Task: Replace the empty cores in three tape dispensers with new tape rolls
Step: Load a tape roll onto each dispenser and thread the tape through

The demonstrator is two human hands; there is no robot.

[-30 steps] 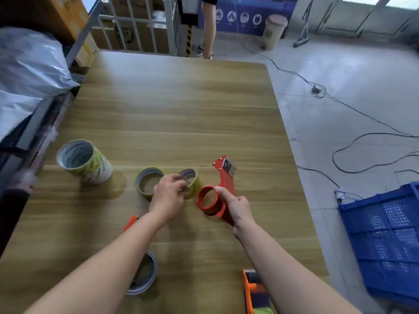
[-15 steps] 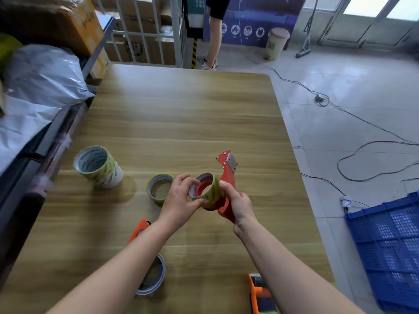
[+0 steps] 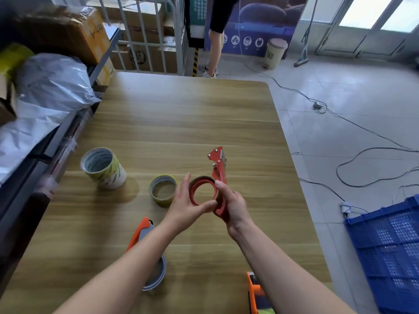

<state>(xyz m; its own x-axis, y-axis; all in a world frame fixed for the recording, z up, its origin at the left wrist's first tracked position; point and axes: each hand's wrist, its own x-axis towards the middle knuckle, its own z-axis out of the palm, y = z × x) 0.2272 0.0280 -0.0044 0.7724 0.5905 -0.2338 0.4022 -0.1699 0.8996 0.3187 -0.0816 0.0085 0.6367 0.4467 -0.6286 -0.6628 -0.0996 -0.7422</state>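
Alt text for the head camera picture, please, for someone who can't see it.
The right hand grips a red tape dispenser over a wooden table while the left hand holds a tape roll on its hub. Nearby lie a loose roll, a stack of rolls, an orange dispenser and a second dispenser at the bottom edge.

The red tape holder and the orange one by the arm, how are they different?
The red dispenser is in the hands: the right hand grips it, and the left hand holds a tape roll on its ring. The orange dispenser lies on the table, untouched and partly hidden by the left forearm. One is red, the other orange and grey. Both end in a round ring.
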